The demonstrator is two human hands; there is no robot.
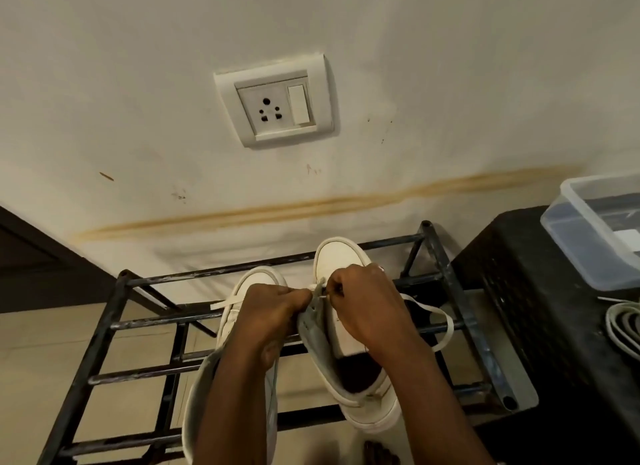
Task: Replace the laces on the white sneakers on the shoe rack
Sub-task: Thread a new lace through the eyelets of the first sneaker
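Observation:
Two white sneakers stand on the black metal shoe rack (104, 326), toes toward the wall. The left sneaker (258, 279) is mostly hidden under my left forearm. The right sneaker (337, 253) has its tongue area open. My left hand (273, 312) grips the right sneaker's eyelet flap near the toe end. My right hand (363, 305) pinches a white lace (446, 321) at an eyelet there. One lace end sticks out left over the left sneaker, and a loop trails right across the rack bars.
A black stool or box (540, 291) stands right of the rack, carrying a clear plastic container (588, 232) and a coil of pale laces (623, 322). A wall socket (275, 101) is on the stained wall behind. Tiled floor shows under the rack.

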